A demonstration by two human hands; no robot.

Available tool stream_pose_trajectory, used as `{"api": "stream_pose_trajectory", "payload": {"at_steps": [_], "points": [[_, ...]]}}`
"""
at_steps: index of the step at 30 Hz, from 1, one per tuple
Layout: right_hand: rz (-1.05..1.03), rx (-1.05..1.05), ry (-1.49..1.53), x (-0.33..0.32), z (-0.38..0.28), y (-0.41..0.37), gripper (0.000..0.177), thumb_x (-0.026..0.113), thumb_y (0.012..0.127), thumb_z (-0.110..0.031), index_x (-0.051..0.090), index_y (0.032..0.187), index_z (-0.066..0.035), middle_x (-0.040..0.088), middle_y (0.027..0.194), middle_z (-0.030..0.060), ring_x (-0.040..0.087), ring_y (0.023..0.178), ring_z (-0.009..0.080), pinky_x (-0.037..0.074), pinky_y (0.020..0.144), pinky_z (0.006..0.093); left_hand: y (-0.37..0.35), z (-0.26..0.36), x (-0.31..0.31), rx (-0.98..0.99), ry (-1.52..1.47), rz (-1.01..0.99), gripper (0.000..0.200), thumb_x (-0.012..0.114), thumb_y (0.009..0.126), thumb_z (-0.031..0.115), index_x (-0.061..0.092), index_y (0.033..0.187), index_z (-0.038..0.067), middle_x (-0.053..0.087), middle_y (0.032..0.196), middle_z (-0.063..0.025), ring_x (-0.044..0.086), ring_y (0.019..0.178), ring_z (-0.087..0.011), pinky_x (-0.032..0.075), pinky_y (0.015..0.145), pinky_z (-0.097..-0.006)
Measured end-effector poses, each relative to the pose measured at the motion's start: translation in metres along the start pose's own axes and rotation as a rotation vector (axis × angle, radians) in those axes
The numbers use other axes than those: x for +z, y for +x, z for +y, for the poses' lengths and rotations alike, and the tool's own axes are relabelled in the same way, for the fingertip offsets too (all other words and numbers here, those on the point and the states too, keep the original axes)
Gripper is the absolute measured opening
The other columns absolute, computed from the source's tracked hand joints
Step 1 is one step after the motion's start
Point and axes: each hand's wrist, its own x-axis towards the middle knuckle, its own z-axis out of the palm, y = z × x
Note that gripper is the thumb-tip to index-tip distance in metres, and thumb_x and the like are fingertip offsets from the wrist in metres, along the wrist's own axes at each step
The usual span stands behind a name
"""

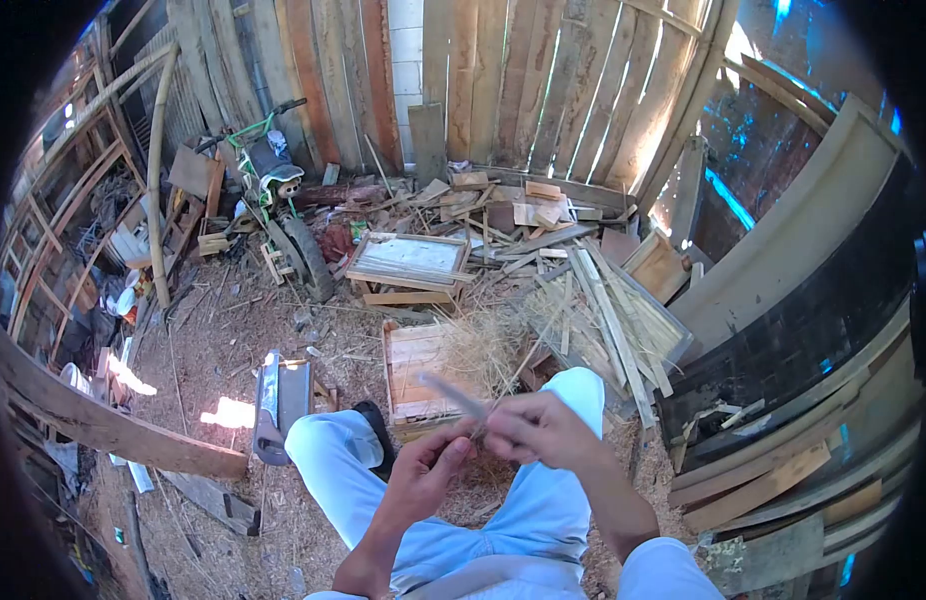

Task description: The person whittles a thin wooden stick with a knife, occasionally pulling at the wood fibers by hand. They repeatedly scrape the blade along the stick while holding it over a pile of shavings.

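Note:
In front of my lap, both hands are close together and nearly touching. My right hand (pixel 528 428) is closed around a knife (pixel 453 395), whose narrow grey blade points up and to the left, smeared by motion. My left hand (pixel 430 468) has thumb and fingers pinched just below the blade. Whatever small thing sits in that pinch is too blurred to name. Below and beyond the hands lies a shallow wooden box (pixel 411 365), with a heap of dry straw (pixel 488 350) over its right side.
A handsaw (pixel 271 440) rests to the left, near my knee. Farther off are a framed white panel (pixel 413 254), a dirt bike (pixel 283 200) and a pile of scrap wood (pixel 523 210). Long strips (pixel 608 320) lie at right. Wood shavings (pixel 208 350) cover the ground.

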Motion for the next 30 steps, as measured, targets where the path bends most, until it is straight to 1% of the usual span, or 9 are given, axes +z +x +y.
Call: {"api": "stream_pose_trajectory", "payload": {"at_steps": [2, 4, 6, 8, 10, 17, 22, 26, 30], "points": [[0.173, -0.039, -0.05, -0.011, -0.011, -0.002, 0.025, 0.05, 0.094, -0.02, 0.061, 0.104, 0.001, 0.048, 0.065, -0.0032, 0.036, 0.047, 0.0012, 0.026, 0.04, 0.0161, -0.004, 0.0, -0.003, 0.023, 0.08, 0.015, 0.017, 0.052, 0.094, 0.016, 0.059, 0.096, 0.001, 0.057, 0.079, 0.0006, 0.047, 0.068, -0.0041, 0.039, 0.06, -0.0194], [0.233, -0.108, 0.099, -0.03, -0.02, -0.005, 0.025, 0.048, 0.094, -0.017, 0.059, 0.109, 0.0, 0.048, 0.064, -0.0029, 0.035, 0.046, 0.0011, 0.025, 0.04, 0.0164, -0.008, 0.0, -0.003, 0.096, 0.141, -0.025, 0.018, 0.053, 0.094, 0.021, 0.059, 0.091, 0.004, 0.053, 0.069, 0.0029, 0.04, 0.052, -0.0024, 0.029, 0.043, -0.0187], [0.214, -0.139, 0.113, -0.03, -0.024, -0.006, 0.027, 0.047, 0.095, -0.017, 0.058, 0.112, -0.001, 0.048, 0.064, -0.0029, 0.035, 0.046, 0.001, 0.026, 0.04, 0.0164, -0.008, 0.002, -0.001, 0.082, 0.167, 0.002, 0.018, 0.053, 0.094, 0.02, 0.059, 0.092, 0.004, 0.052, 0.069, 0.0026, 0.04, 0.053, -0.0025, 0.03, 0.045, -0.0186], [-0.014, -0.007, 0.013, -0.01, -0.023, -0.009, 0.03, 0.047, 0.095, -0.018, 0.055, 0.117, 0.0, 0.048, 0.064, -0.0023, 0.035, 0.046, 0.0012, 0.026, 0.04, 0.0166, -0.007, 0.002, 0.0, 0.07, 0.189, 0.038, 0.018, 0.053, 0.094, 0.02, 0.059, 0.093, 0.003, 0.052, 0.07, 0.0022, 0.041, 0.055, -0.0025, 0.031, 0.047, -0.0185], [-0.001, 0.052, 0.059, 0.011, -0.003, -0.004, 0.031, 0.049, 0.095, -0.02, 0.056, 0.115, 0.003, 0.049, 0.062, -0.0009, 0.035, 0.045, 0.0021, 0.025, 0.04, 0.0169, -0.002, -0.004, 0.002, 0.1, 0.184, 0.004, 0.016, 0.053, 0.093, 0.013, 0.059, 0.097, -0.001, 0.057, 0.074, 0.001, 0.046, 0.066, -0.0041, 0.038, 0.058, -0.0201], [0.156, -0.126, 0.076, -0.018, -0.009, -0.008, 0.033, 0.049, 0.095, -0.021, 0.059, 0.106, 0.009, 0.05, 0.062, 0.0007, 0.034, 0.045, 0.0016, 0.024, 0.04, 0.0169, -0.007, -0.003, 0.006, 0.17, 0.252, 0.01, 0.015, 0.055, 0.092, 0.011, 0.059, 0.098, -0.002, 0.056, 0.072, 0.0004, 0.046, 0.065, -0.0039, 0.036, 0.055, -0.0196], [-0.053, 0.081, 0.056, 0.002, -0.007, -0.012, 0.032, 0.048, 0.095, -0.022, 0.056, 0.114, 0.002, 0.047, 0.058, -0.0016, 0.034, 0.044, 0.0014, 0.025, 0.039, 0.0175, -0.007, 0.005, 0.019, 0.178, 0.143, 0.109, 0.014, 0.055, 0.091, 0.009, 0.058, 0.096, -0.003, 0.055, 0.071, 0.0, 0.046, 0.065, -0.0042, 0.038, 0.056, -0.0202], [0.118, -0.048, 0.213, -0.02, -0.003, -0.011, 0.031, 0.049, 0.094, -0.019, 0.055, 0.12, -0.002, 0.049, 0.064, -0.0014, 0.034, 0.045, 0.0018, 0.024, 0.039, 0.0177, -0.008, 0.001, 0.008, 0.173, 0.334, 0.071, 0.014, 0.055, 0.091, 0.009, 0.058, 0.096, -0.003, 0.056, 0.072, -0.0001, 0.046, 0.064, -0.0045, 0.038, 0.056, -0.0204], [-0.034, 0.052, 0.2, -0.013, -0.009, -0.016, 0.032, 0.05, 0.094, -0.018, 0.053, 0.121, 0.0, 0.049, 0.065, -0.0013, 0.034, 0.046, 0.002, 0.024, 0.04, 0.0172, -0.008, -0.001, 0.011, 0.228, 0.338, 0.063, 0.014, 0.055, 0.091, 0.009, 0.058, 0.096, -0.003, 0.055, 0.071, 0.0001, 0.046, 0.063, -0.0044, 0.038, 0.056, -0.0205]]}}
